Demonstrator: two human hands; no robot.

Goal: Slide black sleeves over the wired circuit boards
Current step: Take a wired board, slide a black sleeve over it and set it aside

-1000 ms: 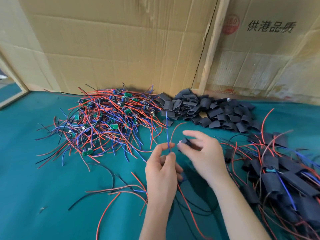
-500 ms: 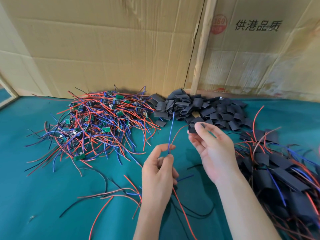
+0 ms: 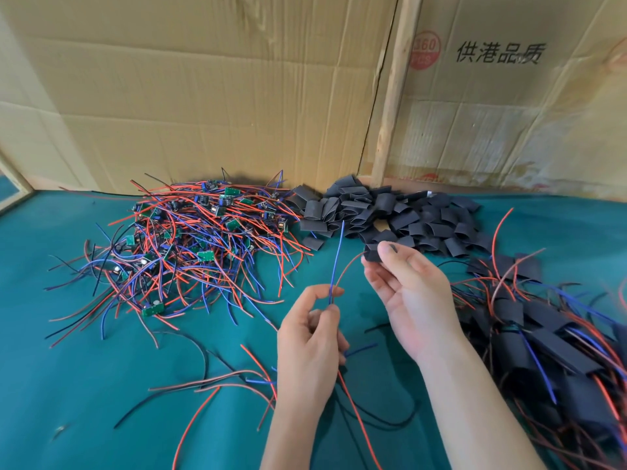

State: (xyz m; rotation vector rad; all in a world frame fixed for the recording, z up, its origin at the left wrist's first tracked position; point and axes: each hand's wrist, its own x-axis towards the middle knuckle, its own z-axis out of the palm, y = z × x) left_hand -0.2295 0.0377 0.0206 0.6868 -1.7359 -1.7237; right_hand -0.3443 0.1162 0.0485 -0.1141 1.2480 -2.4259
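Observation:
My left hand [image 3: 310, 337] pinches a blue wire and a red wire [image 3: 336, 262] that stand up from its fingertips; the board on these wires is hidden in the palm. My right hand [image 3: 409, 290] holds one black sleeve [image 3: 373, 253] between thumb and fingers, just right of the wire tips, with the red wire's end touching or entering it. A heap of loose black sleeves [image 3: 390, 215] lies behind the hands. Green wired circuit boards [image 3: 190, 232] lie tangled in a pile at the left. Sleeved boards [image 3: 543, 334] are heaped at the right.
A green cloth [image 3: 68, 385] covers the table. Several loose red, blue and black wires [image 3: 210, 385] lie in front of my left hand. Cardboard walls [image 3: 220, 96] and a wooden post [image 3: 395, 96] close off the back.
My right hand has lifted the sleeve away from my left hand toward the wire tips. The blue wire now stands taller above my left fingers. The view shifted slightly.

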